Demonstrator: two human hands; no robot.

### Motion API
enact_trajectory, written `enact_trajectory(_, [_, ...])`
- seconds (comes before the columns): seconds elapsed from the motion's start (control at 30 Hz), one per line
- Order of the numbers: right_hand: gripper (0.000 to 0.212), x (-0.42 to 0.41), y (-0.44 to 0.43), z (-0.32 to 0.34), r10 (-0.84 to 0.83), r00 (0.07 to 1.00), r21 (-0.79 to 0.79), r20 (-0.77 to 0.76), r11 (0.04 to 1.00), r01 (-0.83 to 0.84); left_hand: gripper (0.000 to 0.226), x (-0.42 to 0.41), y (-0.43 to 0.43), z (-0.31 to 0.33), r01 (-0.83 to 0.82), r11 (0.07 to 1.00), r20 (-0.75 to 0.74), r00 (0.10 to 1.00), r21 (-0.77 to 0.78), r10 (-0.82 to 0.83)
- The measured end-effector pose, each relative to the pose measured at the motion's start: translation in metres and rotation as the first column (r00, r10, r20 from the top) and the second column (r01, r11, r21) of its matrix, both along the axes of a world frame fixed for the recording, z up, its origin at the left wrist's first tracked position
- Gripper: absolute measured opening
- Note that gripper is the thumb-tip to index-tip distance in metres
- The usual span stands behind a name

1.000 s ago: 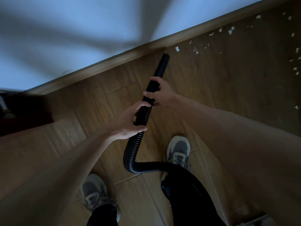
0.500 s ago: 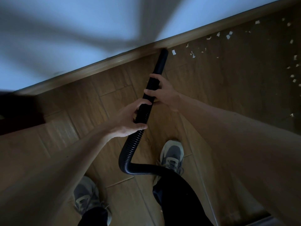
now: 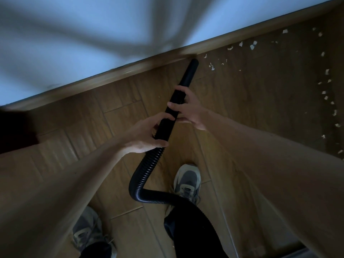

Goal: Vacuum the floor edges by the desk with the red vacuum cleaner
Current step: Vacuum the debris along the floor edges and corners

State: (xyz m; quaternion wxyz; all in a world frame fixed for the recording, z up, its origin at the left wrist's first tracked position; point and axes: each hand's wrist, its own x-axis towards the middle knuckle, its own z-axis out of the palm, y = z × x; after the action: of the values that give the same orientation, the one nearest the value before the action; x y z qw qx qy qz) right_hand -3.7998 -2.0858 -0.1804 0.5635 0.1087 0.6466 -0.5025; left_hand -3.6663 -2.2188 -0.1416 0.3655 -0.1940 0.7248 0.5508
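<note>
A black vacuum nozzle tube (image 3: 189, 73) points down at the wooden floor, its tip touching the floor right beside the wooden baseboard (image 3: 119, 75). My right hand (image 3: 188, 108) grips the tube's middle. Just below it, my left hand (image 3: 145, 135) grips the spot where the tube joins the ribbed black hose (image 3: 145, 175). From there the hose curls down and right past my legs. Small white paper scraps (image 3: 211, 66) lie on the floor just right of the nozzle tip. The red vacuum body is out of view.
A pale wall (image 3: 93, 34) rises above the baseboard. More white scraps (image 3: 326, 97) trail along the far right of the floor. My grey shoes (image 3: 188, 181) stand on the floor below the hose. A dark object (image 3: 14, 131) sits at the left edge.
The nozzle tip slid forward to the baseboard, then rightward along it towards the scraps. One scrap near the tip is gone. Both hands kept their grip.
</note>
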Motion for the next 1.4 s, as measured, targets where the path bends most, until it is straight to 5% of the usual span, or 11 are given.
enact_trajectory(0.43, [0.064, -0.032, 0.009, -0.001, -0.012, 0.999, 0.049, -0.035, 0.999, 0.013, 0.064, -0.032, 0.010, -0.005, -0.054, 0.996, 0.007, 0.999, 0.072, 0.054])
enact_trajectory(0.9, [0.062, -0.011, 0.028, 0.004, -0.121, 0.993, 0.073, 0.010, 0.990, 0.120, 0.064, -0.032, 0.011, 0.006, 0.065, 0.990, 0.046, 0.996, 0.124, -0.071])
enact_trajectory(1.4, [0.061, -0.048, 0.055, 0.005, -0.096, 0.994, 0.117, -0.050, 0.988, 0.101, 0.062, -0.068, 0.037, 0.002, 0.110, 0.980, -0.056, 0.993, 0.163, -0.102])
